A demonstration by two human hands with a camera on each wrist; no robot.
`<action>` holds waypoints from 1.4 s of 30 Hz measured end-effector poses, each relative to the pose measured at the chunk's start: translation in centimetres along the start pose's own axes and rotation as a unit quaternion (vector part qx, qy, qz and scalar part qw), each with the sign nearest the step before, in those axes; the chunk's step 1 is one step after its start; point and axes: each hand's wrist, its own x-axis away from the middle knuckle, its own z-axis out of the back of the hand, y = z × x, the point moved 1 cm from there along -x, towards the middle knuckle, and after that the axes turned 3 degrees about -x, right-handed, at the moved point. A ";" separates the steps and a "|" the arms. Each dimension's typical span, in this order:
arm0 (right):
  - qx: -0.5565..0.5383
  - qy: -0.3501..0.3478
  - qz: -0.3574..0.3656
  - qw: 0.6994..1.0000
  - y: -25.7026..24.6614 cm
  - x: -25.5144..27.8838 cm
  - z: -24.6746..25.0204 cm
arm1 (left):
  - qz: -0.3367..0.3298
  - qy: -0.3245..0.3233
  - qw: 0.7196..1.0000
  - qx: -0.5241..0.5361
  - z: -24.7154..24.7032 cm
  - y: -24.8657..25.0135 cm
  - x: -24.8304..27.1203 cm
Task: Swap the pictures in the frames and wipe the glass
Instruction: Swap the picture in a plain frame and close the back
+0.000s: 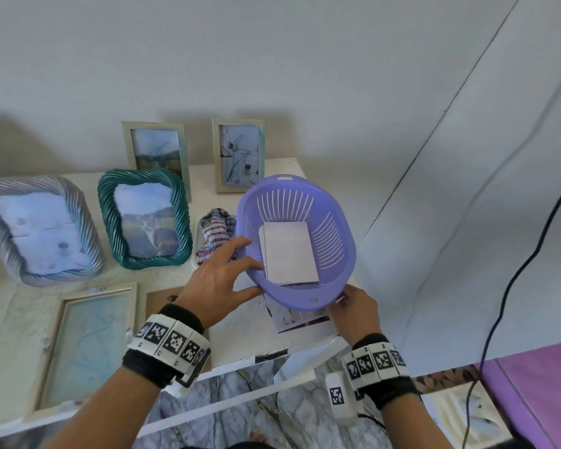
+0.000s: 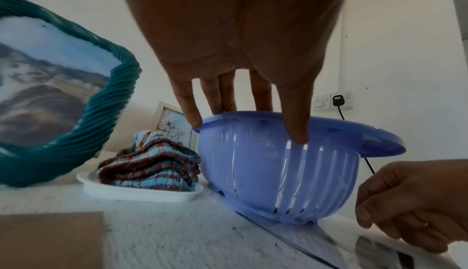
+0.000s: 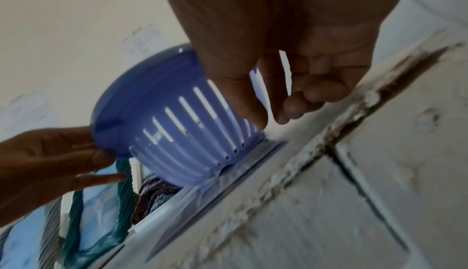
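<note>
A purple slotted basket (image 1: 337, 254) stands tilted on the table, with white-backed pictures (image 1: 289, 254) lying inside. My left hand (image 1: 250, 264) grips its left rim, fingers over the edge and thumb on the outer wall (image 2: 298, 133). A loose picture (image 1: 302, 319) lies half under the basket. My right hand (image 1: 340, 299) hovers at the basket's base (image 3: 177, 143), over that picture, its fingers loosely curled with nothing between them. An empty pale frame (image 1: 88, 345) lies flat at the front left, beside a brown backing board (image 1: 162, 303). A striped cloth (image 1: 216, 234) sits on a white tray.
A teal ribbed frame (image 1: 143, 215) and a grey ribbed frame (image 1: 39, 228) lean at the left. Two pale frames (image 1: 156, 150) (image 1: 238, 153) stand against the wall. The table's right edge is close to the basket. A black cable (image 1: 515, 286) hangs at the right.
</note>
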 end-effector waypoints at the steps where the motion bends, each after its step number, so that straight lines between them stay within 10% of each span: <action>1: 0.002 0.004 0.000 1.000 0.4 -0.1 0.6 | -0.001 0.005 1.000 0.004 -0.1 0.0 0.2; 9: 0.053 0.143 0.115 0.982 -3.0 -2.4 9.9 | 0.011 0.021 0.998 0.053 -1.2 -0.2 1.3; 19: 0.372 -0.112 0.287 0.876 -18.0 -9.6 3.7 | 0.038 0.029 0.996 0.070 -1.5 0.2 1.6; 27: 0.574 -0.177 0.260 0.756 -16.8 -12.9 -3.0 | 0.038 0.039 0.996 0.072 -1.6 0.3 1.7; 42: 0.316 -0.124 0.237 0.910 -18.3 -11.6 2.1 | 0.051 0.066 0.989 0.121 -0.4 0.0 1.9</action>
